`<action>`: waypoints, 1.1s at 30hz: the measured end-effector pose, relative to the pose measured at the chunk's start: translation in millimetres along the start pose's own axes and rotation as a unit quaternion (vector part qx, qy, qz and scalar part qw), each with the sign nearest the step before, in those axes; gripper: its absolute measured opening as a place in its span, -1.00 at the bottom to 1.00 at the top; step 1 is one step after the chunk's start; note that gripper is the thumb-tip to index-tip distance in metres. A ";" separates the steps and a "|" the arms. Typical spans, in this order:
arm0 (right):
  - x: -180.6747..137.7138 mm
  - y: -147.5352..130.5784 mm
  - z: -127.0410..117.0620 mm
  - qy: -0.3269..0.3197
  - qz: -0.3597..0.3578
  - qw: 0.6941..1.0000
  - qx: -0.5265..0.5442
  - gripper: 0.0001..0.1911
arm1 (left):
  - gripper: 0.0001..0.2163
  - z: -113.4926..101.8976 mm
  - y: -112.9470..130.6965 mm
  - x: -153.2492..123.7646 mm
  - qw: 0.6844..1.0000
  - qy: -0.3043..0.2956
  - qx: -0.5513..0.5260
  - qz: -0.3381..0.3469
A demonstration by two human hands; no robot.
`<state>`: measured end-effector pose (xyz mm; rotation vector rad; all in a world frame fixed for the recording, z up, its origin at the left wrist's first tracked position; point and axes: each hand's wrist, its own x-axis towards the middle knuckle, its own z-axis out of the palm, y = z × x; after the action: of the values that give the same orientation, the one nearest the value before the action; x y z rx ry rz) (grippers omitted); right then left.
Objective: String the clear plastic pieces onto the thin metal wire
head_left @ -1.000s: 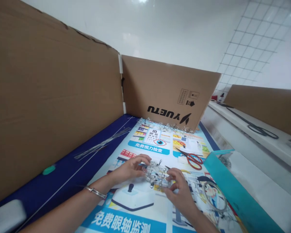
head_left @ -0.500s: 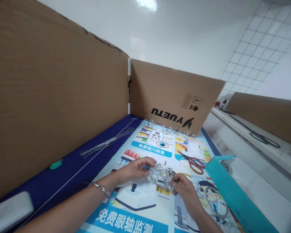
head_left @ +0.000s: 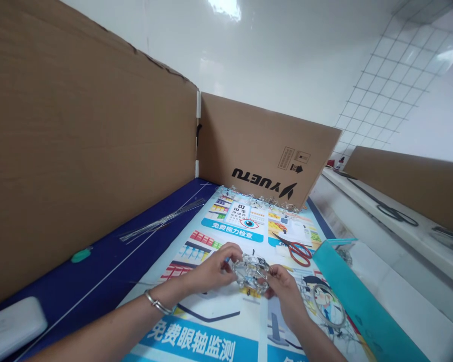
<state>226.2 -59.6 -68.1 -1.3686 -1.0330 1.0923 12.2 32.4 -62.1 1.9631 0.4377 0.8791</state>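
A tangled, clear-and-silver wire piece (head_left: 251,273) with loops and small dark bits is held up between my two hands, above the printed sheet. My left hand (head_left: 221,266), with a silver bracelet at the wrist, grips its left edge between curled thumb and fingers. At its right edge, my right hand (head_left: 283,284) pinches the wire with thumb and fingertips. Red-handled scissors (head_left: 297,250) lie on the sheet beyond my right hand. To the right of that hand rests a coil of wire (head_left: 329,305).
Cardboard panels (head_left: 260,146) wall the back and left. Similar wire pieces (head_left: 264,200) line the far edge. Long thin wires (head_left: 162,220) lie on the blue cloth near a green lump (head_left: 81,255) and a white case (head_left: 17,324). A teal box (head_left: 366,301) stands right.
The view has shifted slightly, so the surroundings sit a little further left. Both hands keep hold of the wire piece, which has turned slightly between them.
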 end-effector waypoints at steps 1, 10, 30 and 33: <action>0.1 0.8 0.2 0.003 0.000 1.000 0.003 -0.80 | -0.61 1.8 1.1 -0.5 1.000 0.006 0.017 0.002; 0.7 1.4 2.9 0.020 0.000 1.000 0.021 -0.79 | -0.64 12.8 -0.8 -0.4 0.998 0.058 0.017 -0.014; -2.5 14.2 13.5 0.073 -0.047 0.994 0.065 -0.79 | -0.81 17.6 -5.3 1.0 0.997 0.020 -0.056 -0.055; -3.0 14.7 14.3 0.066 -0.050 0.994 0.071 -0.79 | -0.85 18.7 -7.0 1.3 0.995 0.006 -0.082 -0.063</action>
<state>211.8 -60.7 -82.9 -1.2444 -0.9006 0.9696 27.1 25.6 -73.7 1.7615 0.4754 0.8207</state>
